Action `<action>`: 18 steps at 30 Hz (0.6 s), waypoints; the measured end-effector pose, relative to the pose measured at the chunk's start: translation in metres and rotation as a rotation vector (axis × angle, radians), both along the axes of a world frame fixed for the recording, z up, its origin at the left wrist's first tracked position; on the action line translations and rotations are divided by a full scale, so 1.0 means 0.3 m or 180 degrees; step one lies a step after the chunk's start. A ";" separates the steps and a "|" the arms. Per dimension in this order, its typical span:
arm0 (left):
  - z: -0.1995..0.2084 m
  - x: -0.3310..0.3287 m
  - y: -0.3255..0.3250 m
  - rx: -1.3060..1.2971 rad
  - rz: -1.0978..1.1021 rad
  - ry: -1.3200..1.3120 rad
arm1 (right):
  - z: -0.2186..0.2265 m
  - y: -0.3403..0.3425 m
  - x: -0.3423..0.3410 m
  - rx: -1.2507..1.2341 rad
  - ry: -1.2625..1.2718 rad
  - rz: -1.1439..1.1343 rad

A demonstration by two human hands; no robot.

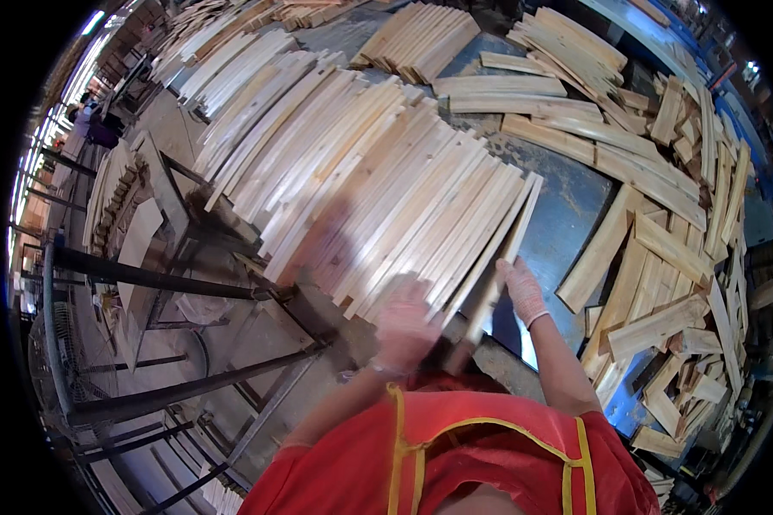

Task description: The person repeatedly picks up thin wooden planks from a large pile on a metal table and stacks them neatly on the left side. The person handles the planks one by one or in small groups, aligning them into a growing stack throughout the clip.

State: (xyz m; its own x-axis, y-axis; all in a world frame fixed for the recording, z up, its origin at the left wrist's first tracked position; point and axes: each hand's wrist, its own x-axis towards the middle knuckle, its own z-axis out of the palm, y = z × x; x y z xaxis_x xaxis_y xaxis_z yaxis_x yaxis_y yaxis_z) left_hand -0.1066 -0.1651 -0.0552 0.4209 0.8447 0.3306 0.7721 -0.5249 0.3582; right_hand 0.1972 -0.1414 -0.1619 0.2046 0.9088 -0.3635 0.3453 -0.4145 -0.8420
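Note:
A narrow pale wooden strip (pixel 505 257) stands at a slant just right of a long row of similar strips (pixel 421 215), with a thin gap between them. My right hand (pixel 524 290), in a whitish glove, grips this strip along its right side with the fingers closed. The strip's near end is smeared by motion close to my body. Over the near ends of the row is my left hand (pixel 406 330), also gloved. Motion blurs its fingers, so whether they hold a strip is not visible.
The strips lie on a blue-grey metal table (pixel 567 219). To the right is a jumbled heap of wooden boards (pixel 653 275) and offcuts. A bundle of strips (pixel 416 43) lies at the far side. Dark metal frame bars (pixel 172 279) stand at the left.

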 end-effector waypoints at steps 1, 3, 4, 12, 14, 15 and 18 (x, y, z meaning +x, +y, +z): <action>-0.033 -0.085 -0.003 -0.0346 0.0903 -0.0833 | 0.171 0.010 -0.128 0.0156 0.1419 -0.0364; -0.132 -0.269 0.015 -0.0046 0.1686 -0.1943 | 0.226 0.021 -0.163 -0.0071 0.1581 -0.0618; -0.230 -0.384 0.039 -0.0141 0.2485 -0.1461 | 0.177 0.013 -0.155 0.0070 0.1438 -0.0816; -0.047 -0.223 0.026 -0.3387 0.3713 -0.5166 | 0.290 0.056 -0.106 0.0135 0.0093 -0.1226; -0.269 -0.294 -0.172 -0.4066 0.2303 -0.4114 | 0.300 0.093 -0.096 0.0309 0.0855 -0.1343; -0.197 -0.291 -0.149 -0.4720 0.1533 -0.2437 | 0.300 0.092 -0.051 0.0365 0.1169 -0.1497; -0.005 -0.253 -0.078 -0.3987 0.0151 0.0468 | 0.217 0.112 0.120 0.0337 0.1194 -0.1205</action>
State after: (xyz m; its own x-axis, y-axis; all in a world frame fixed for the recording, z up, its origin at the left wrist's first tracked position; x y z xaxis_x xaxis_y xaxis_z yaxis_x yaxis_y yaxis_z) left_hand -0.1826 -0.1885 -0.0568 0.3465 0.5596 -0.7529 0.8555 0.1407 0.4983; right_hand 0.2333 -0.1079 -0.0969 0.3987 0.8324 -0.3850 -0.1440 -0.3577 -0.9226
